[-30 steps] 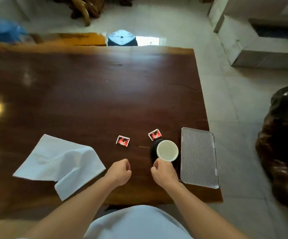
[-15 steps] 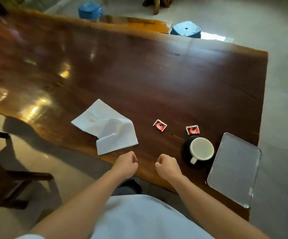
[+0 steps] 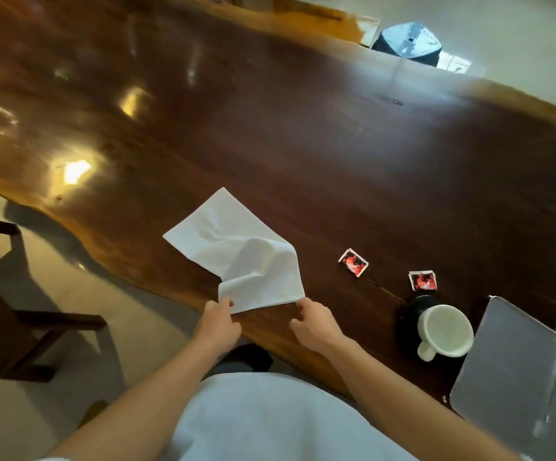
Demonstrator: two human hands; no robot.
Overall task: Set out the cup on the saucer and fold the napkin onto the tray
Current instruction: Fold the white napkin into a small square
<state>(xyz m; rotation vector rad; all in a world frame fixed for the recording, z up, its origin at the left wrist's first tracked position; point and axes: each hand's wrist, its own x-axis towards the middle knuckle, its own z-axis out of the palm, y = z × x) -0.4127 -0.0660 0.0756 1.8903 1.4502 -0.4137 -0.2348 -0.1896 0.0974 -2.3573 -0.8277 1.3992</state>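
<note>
Both arms reach up from the bottom of the frame to the near edge of the napkin (image 3: 236,251), lower centre. The left hand (image 3: 218,322) has its fingers curled on the napkin's near left corner, thumb on top, so it's pinching the cloth. The right hand (image 3: 314,324) has its fingertips at the near right corner; looks like a pinch too, but the contact is tiny and a bit blurry, so I can't tell for sure.

The napkin is white, soft and rumpled, with one part folded over itself and a puffed ridge in the middle. It lies on the table (image 3: 303,128), well apart from the tray (image 3: 516,367).

The tray sits at lower right, grey, rectangular with rounded corners, its far end cut off by the frame. Just left of it the white cup (image 3: 444,329) stands on a dark saucer (image 3: 409,314), mostly hidden under the cup, handle pointing toward the bottom.

Two small red-and-white packets (image 3: 353,262) (image 3: 422,280) lie between napkin and cup. The table is glossy dark wood with a wavy live edge and bright glare spots at left.
</note>
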